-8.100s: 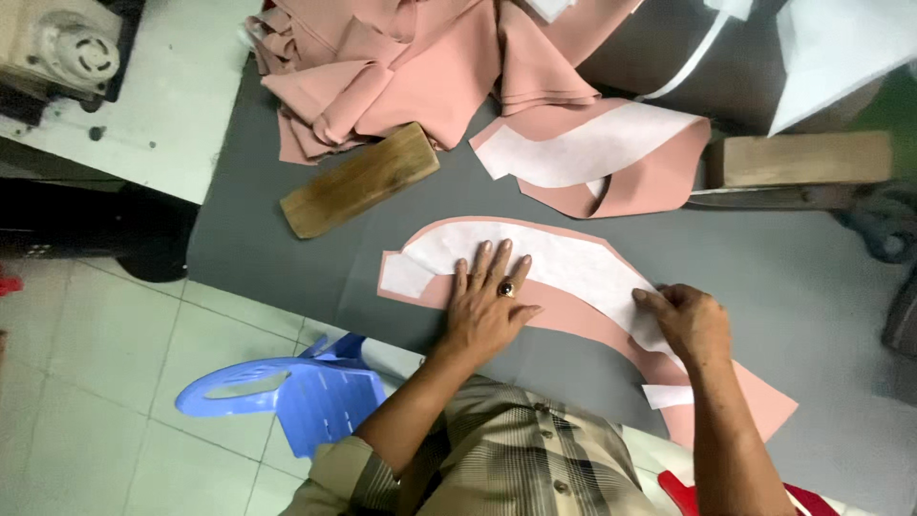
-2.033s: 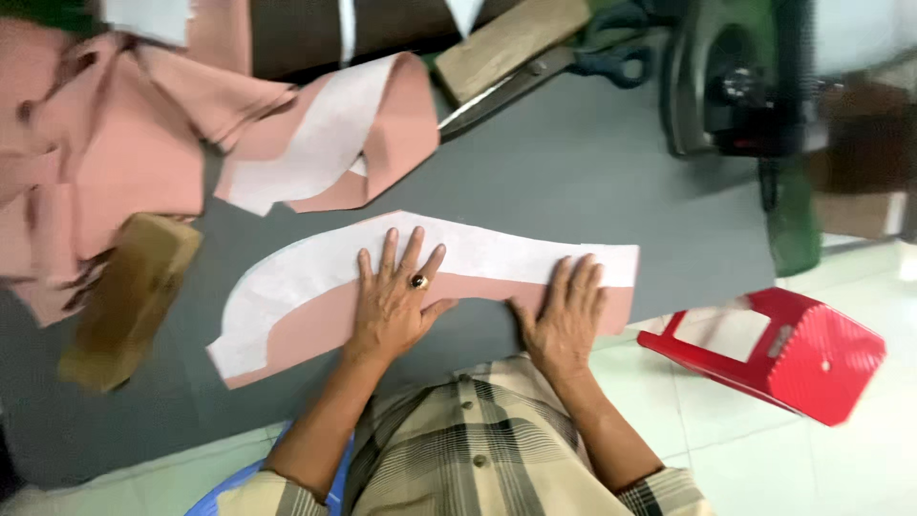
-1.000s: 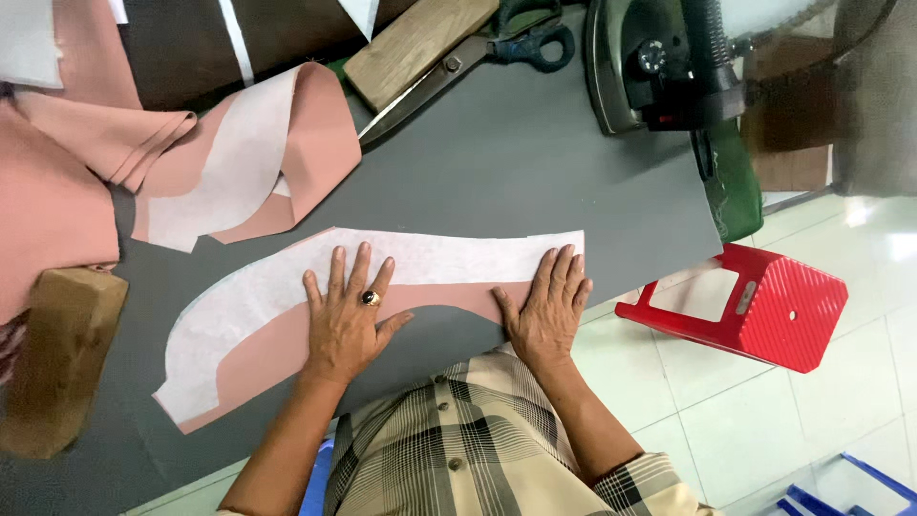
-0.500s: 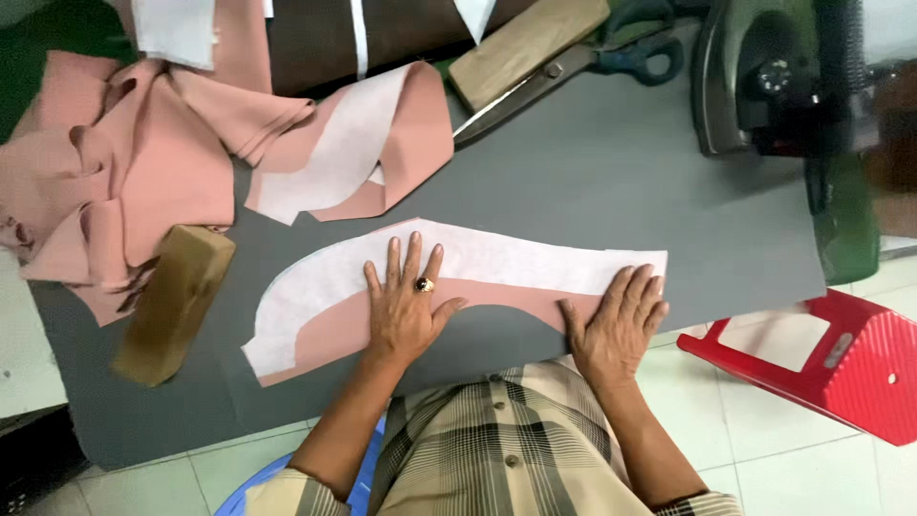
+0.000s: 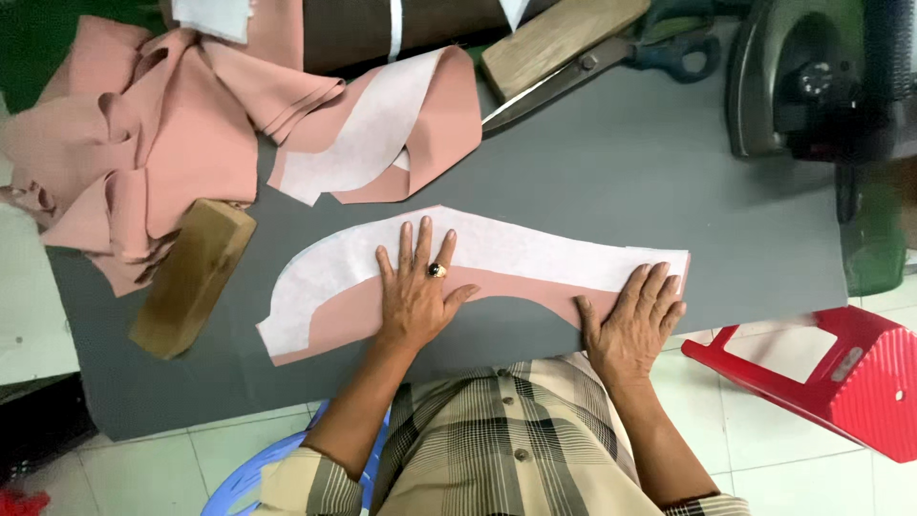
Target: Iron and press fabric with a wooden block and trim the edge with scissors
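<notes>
A curved pink fabric piece (image 5: 344,320) lies flat on the grey table (image 5: 630,182), with a white curved lining (image 5: 535,253) laid along its upper edge. My left hand (image 5: 415,291), a ring on one finger, presses flat on the middle of the piece with fingers spread. My right hand (image 5: 635,320) lies flat on the piece's right end near the table's front edge. Neither hand holds anything.
A heap of pink fabric (image 5: 134,143) lies at the left, and another pink and white cut piece (image 5: 392,134) behind. Wooden blocks (image 5: 191,277) (image 5: 559,38), large scissors (image 5: 611,67) and a dark iron (image 5: 812,81) stand around. A red stool (image 5: 831,368) is on the floor at right.
Both hands have stayed flat on the piece. My right hand has slid outward to the piece's right end, and the view has shifted a little.
</notes>
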